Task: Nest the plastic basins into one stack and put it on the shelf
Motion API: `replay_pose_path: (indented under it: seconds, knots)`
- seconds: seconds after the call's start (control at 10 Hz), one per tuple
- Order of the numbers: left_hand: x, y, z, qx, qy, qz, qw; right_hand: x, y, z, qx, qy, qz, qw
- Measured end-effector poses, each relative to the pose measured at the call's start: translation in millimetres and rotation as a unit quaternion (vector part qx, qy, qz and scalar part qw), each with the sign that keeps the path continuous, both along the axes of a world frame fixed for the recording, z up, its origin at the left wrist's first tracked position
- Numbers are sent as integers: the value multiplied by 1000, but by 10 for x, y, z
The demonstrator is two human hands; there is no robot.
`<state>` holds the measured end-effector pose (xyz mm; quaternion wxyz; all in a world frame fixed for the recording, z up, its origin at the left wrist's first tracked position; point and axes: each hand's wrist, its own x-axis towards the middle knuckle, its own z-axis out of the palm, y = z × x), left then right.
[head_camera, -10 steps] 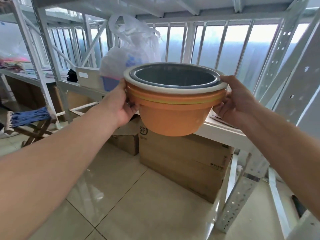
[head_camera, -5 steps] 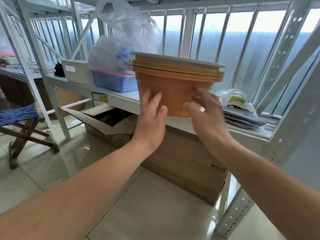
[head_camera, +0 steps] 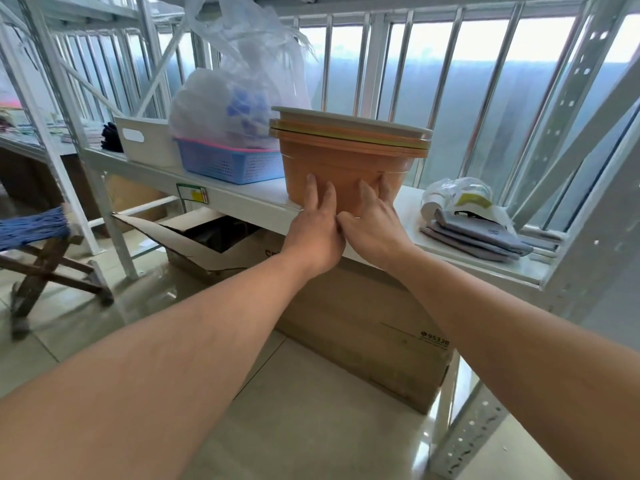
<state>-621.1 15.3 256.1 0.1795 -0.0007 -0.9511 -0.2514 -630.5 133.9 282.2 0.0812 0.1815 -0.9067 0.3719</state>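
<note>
The nested stack of plastic basins (head_camera: 348, 157) stands upright on the white metal shelf (head_camera: 242, 197), orange outermost, with yellow, orange and white rims layered on top. My left hand (head_camera: 317, 225) and my right hand (head_camera: 372, 221) lie side by side against the lower front wall of the orange basin. Their fingers are spread flat on it, pressing rather than wrapping around it. The inside of the stack is hidden from this angle.
Left of the stack sit a blue mesh basket (head_camera: 230, 162) under a plastic bag (head_camera: 235, 98) and a white bin (head_camera: 145, 140). Folded grey cloths and a bag (head_camera: 474, 223) lie to the right. Cardboard boxes (head_camera: 363, 317) stand under the shelf, and a wooden stool (head_camera: 45, 251) at left.
The stack went from being held by its rim in the air to standing on the shelf. Both hands came down to its front wall, and it now sits deeper on the shelf.
</note>
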Motion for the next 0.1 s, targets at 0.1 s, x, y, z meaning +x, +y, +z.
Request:
replay_pose_path:
  seconds: [0.1]
  knots:
    - [41, -17, 21, 3, -3, 2, 1000, -15, -6, 8, -15, 3, -13, 1000]
